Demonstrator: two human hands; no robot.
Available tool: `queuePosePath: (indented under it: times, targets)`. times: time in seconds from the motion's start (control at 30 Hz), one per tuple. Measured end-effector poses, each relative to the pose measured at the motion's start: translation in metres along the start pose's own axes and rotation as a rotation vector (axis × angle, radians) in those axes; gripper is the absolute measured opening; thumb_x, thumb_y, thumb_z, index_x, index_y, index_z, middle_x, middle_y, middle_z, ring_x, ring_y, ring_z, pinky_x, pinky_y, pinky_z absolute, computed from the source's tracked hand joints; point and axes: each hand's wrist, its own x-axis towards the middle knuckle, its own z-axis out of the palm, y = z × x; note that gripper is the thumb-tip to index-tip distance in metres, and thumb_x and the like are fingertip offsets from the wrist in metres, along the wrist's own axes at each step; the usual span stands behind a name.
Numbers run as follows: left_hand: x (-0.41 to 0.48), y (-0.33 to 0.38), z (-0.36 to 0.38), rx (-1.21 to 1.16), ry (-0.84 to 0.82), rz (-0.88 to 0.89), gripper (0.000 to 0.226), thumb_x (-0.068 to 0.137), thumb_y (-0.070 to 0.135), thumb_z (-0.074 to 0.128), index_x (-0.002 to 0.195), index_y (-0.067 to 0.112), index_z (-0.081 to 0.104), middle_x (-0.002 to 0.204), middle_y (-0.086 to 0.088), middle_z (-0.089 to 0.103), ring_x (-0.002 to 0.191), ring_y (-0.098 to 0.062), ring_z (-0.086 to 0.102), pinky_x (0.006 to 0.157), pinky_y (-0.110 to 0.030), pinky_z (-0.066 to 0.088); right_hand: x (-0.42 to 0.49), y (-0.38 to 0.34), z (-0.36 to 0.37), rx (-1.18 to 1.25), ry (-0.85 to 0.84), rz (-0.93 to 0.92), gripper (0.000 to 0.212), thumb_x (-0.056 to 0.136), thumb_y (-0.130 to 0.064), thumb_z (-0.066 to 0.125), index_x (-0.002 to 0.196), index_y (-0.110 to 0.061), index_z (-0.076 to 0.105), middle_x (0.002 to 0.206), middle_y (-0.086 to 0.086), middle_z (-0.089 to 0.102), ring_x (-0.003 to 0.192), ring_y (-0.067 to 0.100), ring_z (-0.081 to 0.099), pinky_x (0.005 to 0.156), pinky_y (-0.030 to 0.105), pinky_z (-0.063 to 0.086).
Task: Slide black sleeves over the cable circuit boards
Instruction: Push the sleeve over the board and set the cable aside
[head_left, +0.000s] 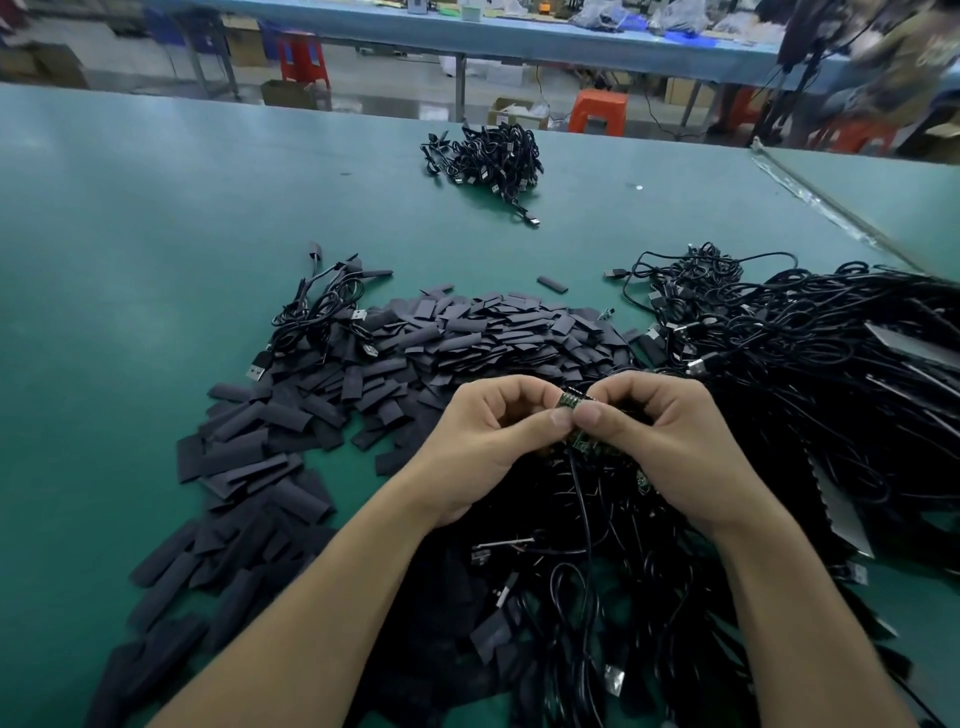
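At six o'clock from the sleeve pile (467, 332), our left hand (483, 441) and right hand (670, 441) both pinch one circuit board (570, 401); we should hold it level and feed squarely.

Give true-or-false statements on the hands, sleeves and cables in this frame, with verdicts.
1. The left hand and right hand both pinch a green board. True.
2. Sleeves lie heaped left of the hands. True.
3. A small cable bundle lies far out on the table. True.
4. That bundle touches the sleeves. False: bare table separates them.
5. The table is red. False: it is green.
6. The left hand lies flat on the table. False: its fingers are curled at the board.
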Motion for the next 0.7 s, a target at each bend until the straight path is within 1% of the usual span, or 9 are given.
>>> queuePosePath:
  times: [0.03,0.1,0.2,0.27,0.33,0.43,0.53,0.63,0.7]
  targets:
    - [0.000,0.001,0.000,-0.028,-0.004,-0.020,0.002,0.082,0.018,0.073,0.082,0.020,0.072,0.078,0.003,0.068,0.073,-0.006,0.061,0.071,-0.016,0.051,0.000,0.002,0.002,0.061,-0.004,0.016,0.015,0.079,-0.034,0.075,0.079,-0.019,0.074,0.074,0.000,0.072,0.070,0.009,0.065,0.067,0.020,0.053]
    - [0.000,0.001,-0.002,-0.069,0.003,-0.045,0.002,0.078,0.021,0.073,0.080,0.020,0.074,0.077,0.003,0.070,0.072,-0.005,0.063,0.070,-0.016,0.052,0.001,0.004,0.006,0.179,-0.018,0.057,0.012,0.079,-0.030,0.076,0.078,-0.018,0.075,0.074,0.001,0.071,0.070,0.011,0.065,0.066,0.021,0.054]
    - [0.000,0.001,-0.003,-0.088,0.016,-0.056,0.002,0.076,0.021,0.075,0.078,0.020,0.076,0.077,0.000,0.072,0.072,-0.007,0.065,0.068,-0.017,0.054,0.002,0.004,0.009,0.312,-0.037,0.124,0.015,0.076,-0.031,0.079,0.077,-0.016,0.076,0.074,0.005,0.071,0.069,0.015,0.065,0.066,0.024,0.056]
    - [0.000,0.003,-0.002,-0.114,0.030,-0.075,0.005,0.075,0.021,0.076,0.079,0.018,0.077,0.078,-0.002,0.073,0.070,-0.009,0.067,0.064,-0.016,0.053,0.003,0.003,0.009,0.381,-0.046,0.145,0.016,0.074,-0.031,0.078,0.076,-0.015,0.076,0.074,0.006,0.071,0.069,0.016,0.066,0.066,0.024,0.056]
    - [0.002,0.003,-0.001,-0.161,0.039,-0.111,0.007,0.074,0.020,0.076,0.079,0.015,0.076,0.078,-0.004,0.073,0.069,-0.010,0.068,0.061,-0.017,0.054,0.003,0.003,0.009,0.411,-0.046,0.142,0.014,0.075,-0.029,0.079,0.077,-0.015,0.075,0.075,0.006,0.071,0.071,0.015,0.066,0.067,0.024,0.055]
    - [0.004,0.004,0.000,-0.206,0.029,-0.157,0.007,0.075,0.020,0.076,0.079,0.014,0.076,0.079,-0.005,0.072,0.071,-0.013,0.067,0.064,-0.023,0.057,0.003,0.002,0.011,0.440,-0.040,0.136,0.014,0.079,-0.027,0.079,0.078,-0.014,0.075,0.076,0.005,0.070,0.071,0.014,0.066,0.067,0.023,0.055]
    - [0.005,0.003,0.002,-0.258,0.058,-0.169,0.011,0.076,0.021,0.075,0.082,0.011,0.075,0.081,-0.008,0.071,0.072,-0.017,0.065,0.067,-0.028,0.057,0.002,0.002,0.016,0.529,-0.036,0.157,0.015,0.081,-0.025,0.078,0.082,-0.010,0.076,0.077,0.007,0.071,0.069,0.017,0.068,0.065,0.027,0.057]
    - [0.007,0.001,0.003,-0.311,0.069,-0.169,0.017,0.072,0.025,0.081,0.083,0.012,0.075,0.083,-0.010,0.070,0.074,-0.019,0.066,0.072,-0.030,0.058,0.002,0.000,0.017,0.505,-0.005,0.169,0.015,0.077,-0.028,0.077,0.078,-0.014,0.075,0.075,0.005,0.070,0.067,0.015,0.066,0.063,0.027,0.056]
    - [0.007,0.000,0.002,-0.340,0.068,-0.145,0.009,0.075,0.024,0.079,0.079,0.017,0.075,0.080,-0.006,0.071,0.072,-0.015,0.067,0.069,-0.027,0.059,0.002,-0.002,0.013,0.449,0.013,0.165,0.014,0.076,-0.028,0.081,0.076,-0.016,0.075,0.073,0.004,0.071,0.066,0.014,0.066,0.063,0.025,0.056]
